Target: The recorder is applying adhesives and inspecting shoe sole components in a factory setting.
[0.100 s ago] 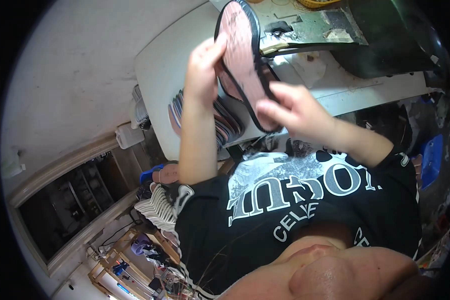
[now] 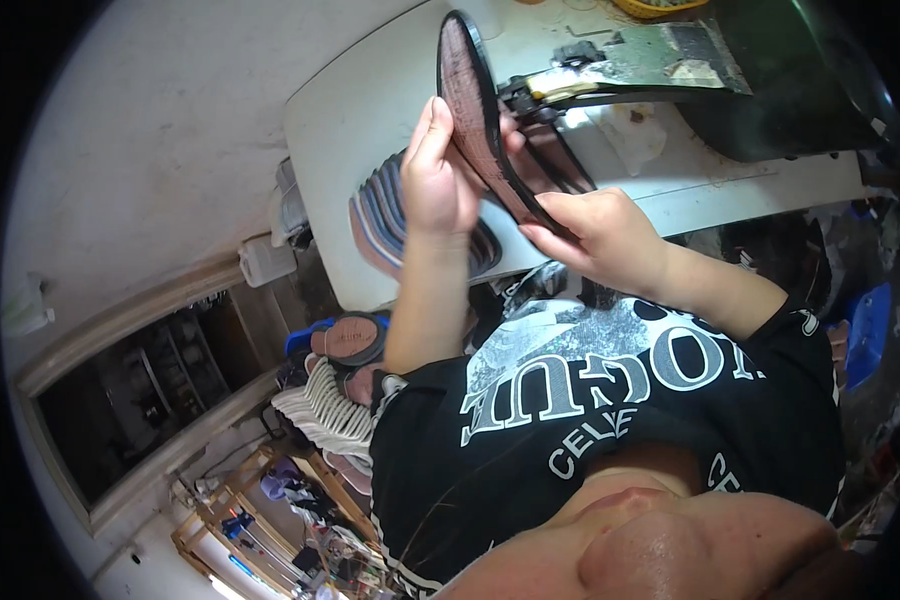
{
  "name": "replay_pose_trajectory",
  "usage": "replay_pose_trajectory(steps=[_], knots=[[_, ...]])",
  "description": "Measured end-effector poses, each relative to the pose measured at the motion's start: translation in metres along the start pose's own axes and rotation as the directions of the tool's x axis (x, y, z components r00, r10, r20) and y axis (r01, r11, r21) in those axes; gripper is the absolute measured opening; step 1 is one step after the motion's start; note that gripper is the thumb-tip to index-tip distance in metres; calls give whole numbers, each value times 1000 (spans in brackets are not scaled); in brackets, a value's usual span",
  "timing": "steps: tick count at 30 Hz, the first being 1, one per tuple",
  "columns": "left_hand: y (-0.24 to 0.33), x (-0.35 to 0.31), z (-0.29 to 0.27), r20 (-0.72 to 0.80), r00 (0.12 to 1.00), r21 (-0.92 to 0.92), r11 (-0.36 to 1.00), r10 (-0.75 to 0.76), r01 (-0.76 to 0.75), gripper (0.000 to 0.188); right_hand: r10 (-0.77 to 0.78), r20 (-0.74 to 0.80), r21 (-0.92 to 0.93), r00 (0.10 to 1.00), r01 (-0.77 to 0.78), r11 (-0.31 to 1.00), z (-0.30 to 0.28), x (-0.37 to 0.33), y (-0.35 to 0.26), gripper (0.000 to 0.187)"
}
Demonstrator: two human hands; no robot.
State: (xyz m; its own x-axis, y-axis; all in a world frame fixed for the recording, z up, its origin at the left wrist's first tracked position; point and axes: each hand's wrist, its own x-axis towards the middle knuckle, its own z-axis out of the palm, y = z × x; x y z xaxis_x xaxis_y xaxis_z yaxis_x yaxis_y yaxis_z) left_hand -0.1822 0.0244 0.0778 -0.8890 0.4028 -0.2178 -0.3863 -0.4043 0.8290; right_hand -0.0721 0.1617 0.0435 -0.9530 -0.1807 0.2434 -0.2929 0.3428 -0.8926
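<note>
A pink shoe insole (image 2: pixel 470 110) with a black rim is raised over the white table (image 2: pixel 320 130), turned partly edge-on. My left hand (image 2: pixel 440 185) wraps round its middle from the left, with the thumb pointing up along the edge and fingertips showing on the far side. My right hand (image 2: pixel 605 235) pinches its near end between thumb and fingers. Behind it, another black-edged pinkish piece (image 2: pixel 560 160) shows in part next to the sewing machine's arm (image 2: pixel 650 65); whether the two are joined is hidden. To the left, a fanned stack of insoles (image 2: pixel 378 215) lies on the table.
The dark green machine body (image 2: pixel 800 80) stands at the right of the table. A yellow basket (image 2: pixel 655 8) sits at the far edge. More insoles (image 2: pixel 348 337) and a pale ribbed stack (image 2: pixel 320 410) are at my left side. A blue bin (image 2: pixel 867 335) stands at far right.
The insole has tilted from face-on to nearly edge-on and come slightly lower. My left hand has shifted right and down along it; my right hand keeps its pinch.
</note>
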Motion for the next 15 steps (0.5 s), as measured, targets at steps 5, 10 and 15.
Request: replay_pose_trajectory(steps=[5, 10, 15], knots=[[-35, 12, -51, 518, 777, -616, 786, 358, 49, 30, -219, 17, -260, 975, 216, 941, 13, 0, -3, 40], [-37, 15, -59, 634, 612, -628, 776, 473, 51, 30, -266, 56, -284, 962, 271, 920, 17, -1, -3, 38], [-37, -17, -79, -257, 920, 395, 901, 296, -179, 29, -9, 204, -212, 979, 54, 976, 26, -2, 19, 28]])
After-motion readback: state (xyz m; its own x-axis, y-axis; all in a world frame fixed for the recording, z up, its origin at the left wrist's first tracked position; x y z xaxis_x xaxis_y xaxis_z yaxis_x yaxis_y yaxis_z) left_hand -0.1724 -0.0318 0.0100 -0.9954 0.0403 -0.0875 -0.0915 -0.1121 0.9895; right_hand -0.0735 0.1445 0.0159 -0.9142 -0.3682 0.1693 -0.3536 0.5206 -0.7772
